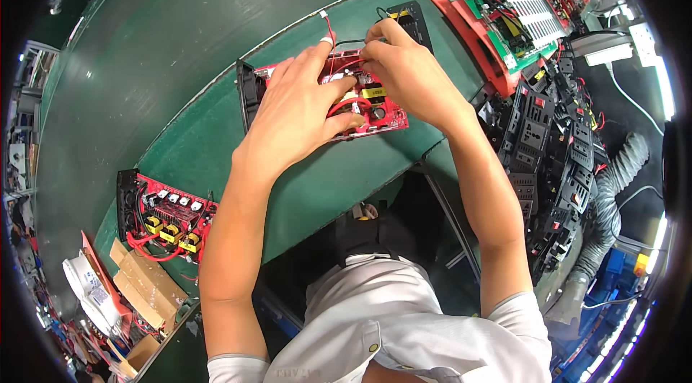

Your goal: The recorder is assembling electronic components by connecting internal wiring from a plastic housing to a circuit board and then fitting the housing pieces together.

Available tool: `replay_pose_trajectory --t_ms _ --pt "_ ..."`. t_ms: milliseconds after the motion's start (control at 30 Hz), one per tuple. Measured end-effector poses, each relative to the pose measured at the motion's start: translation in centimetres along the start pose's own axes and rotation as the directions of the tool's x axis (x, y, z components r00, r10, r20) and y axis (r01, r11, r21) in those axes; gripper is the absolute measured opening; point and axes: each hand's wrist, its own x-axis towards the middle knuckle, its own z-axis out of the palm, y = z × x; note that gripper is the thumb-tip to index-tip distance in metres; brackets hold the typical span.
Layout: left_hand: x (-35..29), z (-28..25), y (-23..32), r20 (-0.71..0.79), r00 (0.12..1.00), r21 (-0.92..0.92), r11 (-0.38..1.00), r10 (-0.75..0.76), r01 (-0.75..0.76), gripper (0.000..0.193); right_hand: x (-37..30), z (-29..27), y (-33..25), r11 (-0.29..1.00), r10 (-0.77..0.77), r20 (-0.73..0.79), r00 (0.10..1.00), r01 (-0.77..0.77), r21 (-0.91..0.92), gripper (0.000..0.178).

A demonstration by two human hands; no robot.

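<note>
A red circuit board [395, 117] with a black end panel [250, 89] lies on the green bench in front of me. My left hand [303, 98] rests across its left part, fingers spread over the components. A thin red wire with a white connector [324, 14] stands up beside a left fingertip that has a white covering. At the board's far edge, my right hand [407, 69] has its fingertips pinched at thin wires; which wire they grip is partly hidden. Just beyond that hand lies a black panel [412, 22] with black leads. Thick red wires [351, 103] arch over the board.
Another red board [169, 217] with yellow-wrapped coils lies to the left, near a cardboard box [148, 282]. Green boards [520, 57] on red sheets sit at the far right. Black socket panels [537, 123] are piled below them, beside a grey flexible duct [609, 195].
</note>
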Motion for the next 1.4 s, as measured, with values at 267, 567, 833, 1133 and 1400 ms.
replay_pose_trajectory --t_ms 267,567,833,1133,1400 --pt "0.0 0.2 0.0 -0.004 1.0 0.008 1.0 -0.007 0.007 0.05 -0.2 -0.2 0.2 1.0 -0.011 0.014 1.0 0.011 -0.007 0.013" --pt "-0.1 0.2 -0.1 -0.006 1.0 -0.002 1.0 -0.005 0.005 0.051 0.0 0.1 0.4 0.998 -0.049 0.011 0.999 0.05 -0.048 0.013" --pt "0.1 0.4 0.3 0.015 1.0 0.056 0.998 -0.016 0.016 0.048 0.1 0.5 0.8 0.998 -0.042 0.018 0.999 0.042 -0.053 0.013" --pt "0.4 0.7 0.9 0.027 0.999 0.145 0.989 -0.032 0.028 0.046 0.0 0.6 0.6 0.996 -0.044 0.001 0.999 0.044 -0.08 0.013" --pt "0.3 0.7 0.3 0.047 0.998 0.134 0.99 -0.039 0.032 0.048 1.0 -0.4 1.0 0.963 -0.004 -0.015 1.0 0.008 0.269 0.029"
